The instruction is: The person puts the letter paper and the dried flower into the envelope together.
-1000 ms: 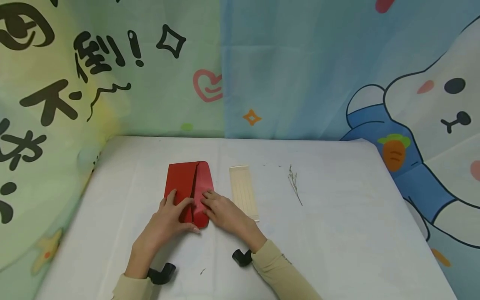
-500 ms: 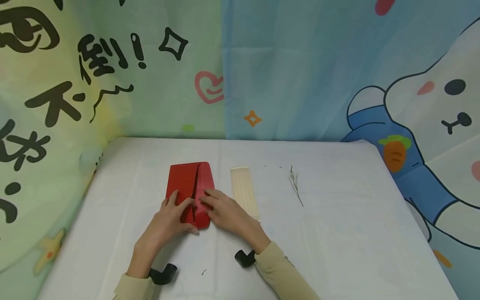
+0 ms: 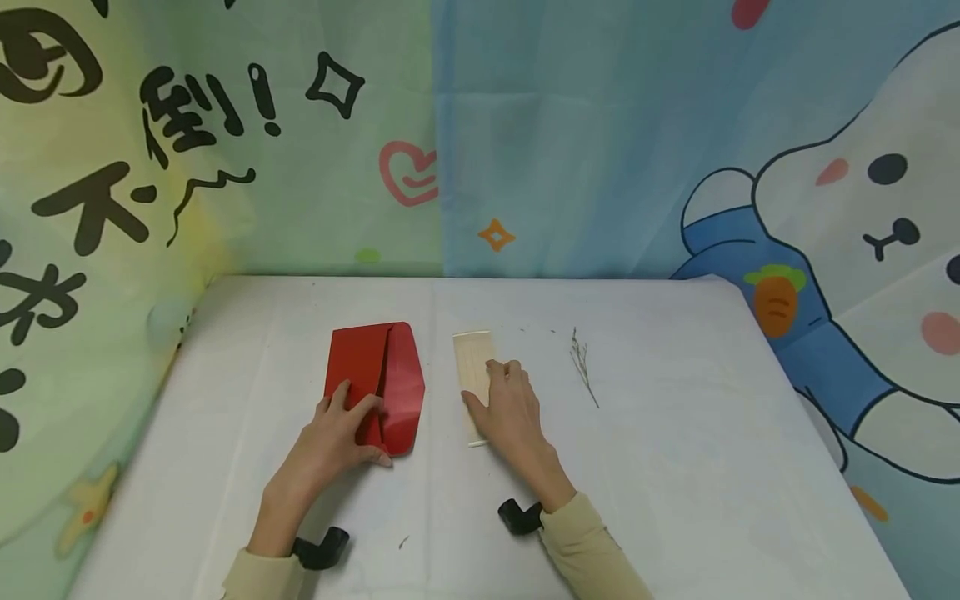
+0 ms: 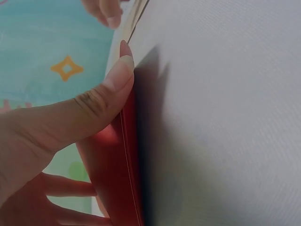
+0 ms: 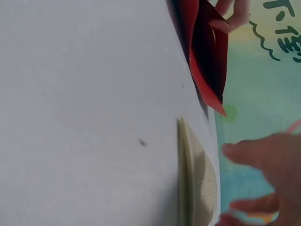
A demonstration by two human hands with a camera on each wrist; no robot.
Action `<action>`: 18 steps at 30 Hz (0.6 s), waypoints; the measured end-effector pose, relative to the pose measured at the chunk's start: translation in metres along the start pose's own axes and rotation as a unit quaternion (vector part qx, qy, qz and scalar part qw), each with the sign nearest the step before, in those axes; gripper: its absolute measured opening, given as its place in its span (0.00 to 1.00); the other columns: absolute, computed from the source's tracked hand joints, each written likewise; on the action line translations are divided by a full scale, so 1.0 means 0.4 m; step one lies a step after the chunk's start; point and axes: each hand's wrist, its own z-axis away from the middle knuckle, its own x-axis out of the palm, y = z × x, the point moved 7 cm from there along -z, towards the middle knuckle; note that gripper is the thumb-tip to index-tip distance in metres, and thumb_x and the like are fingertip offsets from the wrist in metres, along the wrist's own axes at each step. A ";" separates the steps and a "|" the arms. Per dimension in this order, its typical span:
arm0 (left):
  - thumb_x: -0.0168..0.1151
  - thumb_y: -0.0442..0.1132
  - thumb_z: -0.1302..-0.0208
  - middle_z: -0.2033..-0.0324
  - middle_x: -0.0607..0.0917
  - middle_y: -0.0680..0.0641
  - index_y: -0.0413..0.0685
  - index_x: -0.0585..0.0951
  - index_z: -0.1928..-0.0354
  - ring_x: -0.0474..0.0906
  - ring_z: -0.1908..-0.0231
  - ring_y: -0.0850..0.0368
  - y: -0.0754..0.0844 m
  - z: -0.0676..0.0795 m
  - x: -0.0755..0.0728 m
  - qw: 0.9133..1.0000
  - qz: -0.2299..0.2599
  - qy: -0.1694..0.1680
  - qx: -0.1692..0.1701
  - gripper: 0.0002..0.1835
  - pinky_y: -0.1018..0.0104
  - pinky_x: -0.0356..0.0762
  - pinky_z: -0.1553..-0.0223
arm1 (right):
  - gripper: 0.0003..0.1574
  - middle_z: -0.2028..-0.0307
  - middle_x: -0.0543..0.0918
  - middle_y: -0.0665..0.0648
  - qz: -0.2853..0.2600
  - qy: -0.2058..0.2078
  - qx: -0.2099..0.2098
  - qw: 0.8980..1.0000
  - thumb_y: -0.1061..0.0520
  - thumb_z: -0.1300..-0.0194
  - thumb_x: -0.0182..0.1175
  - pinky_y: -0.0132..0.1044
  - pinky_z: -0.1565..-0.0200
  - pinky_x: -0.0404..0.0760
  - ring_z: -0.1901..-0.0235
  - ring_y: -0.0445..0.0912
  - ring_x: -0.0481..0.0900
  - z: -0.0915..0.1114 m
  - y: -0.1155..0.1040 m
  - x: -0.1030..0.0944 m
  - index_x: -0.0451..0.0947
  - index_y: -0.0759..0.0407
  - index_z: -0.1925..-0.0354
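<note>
A red envelope (image 3: 352, 354) lies on the white table with its flap unfolded to the right. My left hand (image 3: 322, 442) holds it, thumb along the near edge and fingers on the front. In the left wrist view the thumb presses the red edge (image 4: 106, 160). From the right wrist the envelope's mouth (image 5: 202, 80) gapes a little, with left fingertips at its rim. Right of the envelope lies a cream, faintly lined strip (image 3: 471, 354), layered at its edge (image 5: 200, 174). Over the strip is my right hand (image 3: 517, 421), thumb and fingers spread and holding nothing.
A dried sprig (image 3: 581, 367) lies to the right of the strip. Small dark crumbs are scattered near it, and another bit (image 3: 403, 542) lies near the front. A printed cloth backdrop (image 3: 555, 167) stands behind the table (image 3: 697, 433).
My right hand has left the envelope's flap and moved right, over the cream strip. The flap now stands out wider. The left hand keeps its place on the envelope.
</note>
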 end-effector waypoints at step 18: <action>0.81 0.55 0.63 0.35 0.64 0.30 0.58 0.75 0.45 0.67 0.42 0.24 -0.002 0.002 -0.007 1.000 -0.009 0.019 0.005 0.39 0.33 0.77 0.59 | 0.42 0.59 0.72 0.68 0.013 -0.091 0.160 0.983 0.40 0.51 0.74 0.49 0.73 0.77 0.64 0.58 0.76 -0.006 0.033 0.019 0.73 0.72 0.53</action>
